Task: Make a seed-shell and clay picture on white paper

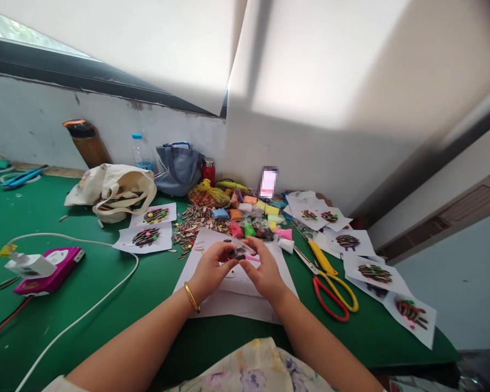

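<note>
Both hands meet over white paper sheets (pixel 216 305) at the table's middle. Between their fingertips is a small clear packet with dark clay (pixel 239 253) in it. My left hand (pixel 210 267) has a gold bangle at the wrist and pinches the packet's left side. Thumb and fingers of my right hand (pixel 266 270) grip its right side. Under the right fingers, a pink strip shows in part; what it belongs to is hidden. Just beyond the hands lie several coloured clay packets (pixel 236 214) and a heap of striped sunflower seeds (pixel 191 220).
Red-and-yellow-handled scissors (pixel 330 294) and a yellow cutter (pixel 322 257) lie at right, beside seed-decorated sheets (pixel 375 272). A phone (pixel 268 182) leans on the wall. Leftward are a cloth bag (pixel 118 188), a magenta power strip (pixel 53 272) and a white cable (pixel 93 310).
</note>
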`<action>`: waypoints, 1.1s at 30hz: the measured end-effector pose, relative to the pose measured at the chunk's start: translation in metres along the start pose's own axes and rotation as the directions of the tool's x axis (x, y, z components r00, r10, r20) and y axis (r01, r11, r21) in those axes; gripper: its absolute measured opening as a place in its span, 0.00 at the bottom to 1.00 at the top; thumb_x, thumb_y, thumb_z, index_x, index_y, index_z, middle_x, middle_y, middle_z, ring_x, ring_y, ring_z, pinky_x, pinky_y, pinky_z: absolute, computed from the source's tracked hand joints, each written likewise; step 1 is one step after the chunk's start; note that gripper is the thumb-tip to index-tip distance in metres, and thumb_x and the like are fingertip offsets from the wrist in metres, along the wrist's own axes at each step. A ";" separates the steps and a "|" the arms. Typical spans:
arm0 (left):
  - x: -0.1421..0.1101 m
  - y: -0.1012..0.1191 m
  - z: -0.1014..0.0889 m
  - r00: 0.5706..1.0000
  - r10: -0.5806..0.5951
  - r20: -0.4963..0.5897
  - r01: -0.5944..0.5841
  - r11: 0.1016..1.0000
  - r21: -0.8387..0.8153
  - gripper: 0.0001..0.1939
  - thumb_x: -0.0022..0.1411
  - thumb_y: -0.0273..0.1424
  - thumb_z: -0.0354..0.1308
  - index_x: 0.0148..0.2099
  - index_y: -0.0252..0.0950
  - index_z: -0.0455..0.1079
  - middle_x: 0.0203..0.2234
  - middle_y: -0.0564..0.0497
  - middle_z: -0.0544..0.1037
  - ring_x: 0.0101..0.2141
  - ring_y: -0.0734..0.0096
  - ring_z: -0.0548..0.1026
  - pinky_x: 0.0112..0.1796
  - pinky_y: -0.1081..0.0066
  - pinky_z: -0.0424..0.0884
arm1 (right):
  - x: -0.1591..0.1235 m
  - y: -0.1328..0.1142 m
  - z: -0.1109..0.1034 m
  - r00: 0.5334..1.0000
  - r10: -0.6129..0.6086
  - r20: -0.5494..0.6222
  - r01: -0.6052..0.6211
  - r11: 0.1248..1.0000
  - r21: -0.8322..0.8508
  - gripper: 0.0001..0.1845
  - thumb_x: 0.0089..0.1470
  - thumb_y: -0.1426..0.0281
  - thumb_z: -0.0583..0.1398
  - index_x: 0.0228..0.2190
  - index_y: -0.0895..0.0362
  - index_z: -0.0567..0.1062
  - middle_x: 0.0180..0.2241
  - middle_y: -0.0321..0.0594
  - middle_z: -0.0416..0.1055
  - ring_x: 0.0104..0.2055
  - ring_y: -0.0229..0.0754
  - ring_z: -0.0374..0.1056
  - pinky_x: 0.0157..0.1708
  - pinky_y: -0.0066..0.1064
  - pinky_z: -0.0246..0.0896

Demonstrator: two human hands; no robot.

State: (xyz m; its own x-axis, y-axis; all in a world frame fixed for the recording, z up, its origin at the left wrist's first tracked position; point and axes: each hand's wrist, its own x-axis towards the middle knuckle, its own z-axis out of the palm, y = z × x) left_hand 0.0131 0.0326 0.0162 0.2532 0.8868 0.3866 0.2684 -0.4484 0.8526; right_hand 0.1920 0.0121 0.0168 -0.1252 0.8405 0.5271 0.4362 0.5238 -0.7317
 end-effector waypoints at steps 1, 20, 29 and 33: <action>0.000 -0.001 0.002 1.000 -0.005 0.007 0.006 0.999 -0.042 0.12 0.58 0.31 0.63 0.45 0.37 0.70 0.38 0.48 0.75 0.35 0.69 0.74 0.36 0.67 0.74 | 0.000 0.002 0.000 1.000 -0.013 0.028 0.013 1.000 0.021 0.29 0.57 0.59 0.60 0.57 0.53 0.62 0.54 0.47 0.67 0.56 0.49 0.65 0.55 0.42 0.62; -0.010 0.014 -0.004 0.928 0.369 -0.043 -0.325 0.862 0.388 0.12 0.63 0.27 0.55 0.49 0.40 0.70 0.43 0.46 0.68 0.45 0.64 0.69 0.47 0.60 0.69 | 0.000 0.003 0.002 0.998 0.003 0.066 0.010 0.981 -0.192 0.13 0.58 0.67 0.57 0.46 0.53 0.70 0.43 0.43 0.68 0.46 0.46 0.65 0.46 0.38 0.63; -0.008 0.021 -0.004 0.979 0.202 -0.004 -0.193 0.939 0.286 0.07 0.65 0.31 0.52 0.42 0.39 0.71 0.38 0.47 0.74 0.41 0.64 0.72 0.45 0.63 0.70 | -0.001 0.002 0.004 0.996 -0.018 0.084 0.039 0.967 -0.253 0.12 0.53 0.73 0.58 0.41 0.54 0.71 0.44 0.46 0.65 0.46 0.48 0.64 0.46 0.39 0.64; -0.004 0.014 0.001 1.000 -0.009 -0.017 0.011 0.993 0.118 0.07 0.62 0.34 0.57 0.39 0.38 0.73 0.35 0.50 0.79 0.36 0.67 0.75 0.39 0.67 0.72 | -0.001 0.006 0.005 0.995 -0.014 0.100 0.039 0.967 -0.253 0.13 0.52 0.76 0.56 0.41 0.55 0.69 0.43 0.45 0.66 0.46 0.48 0.64 0.46 0.40 0.63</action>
State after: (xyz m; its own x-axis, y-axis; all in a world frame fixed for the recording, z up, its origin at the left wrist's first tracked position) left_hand 0.0170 0.0221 0.0262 0.2347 0.8926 0.3850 0.3793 -0.4488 0.8091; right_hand 0.1908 0.0155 0.0098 -0.2199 0.8426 0.4915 0.6422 0.5043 -0.5773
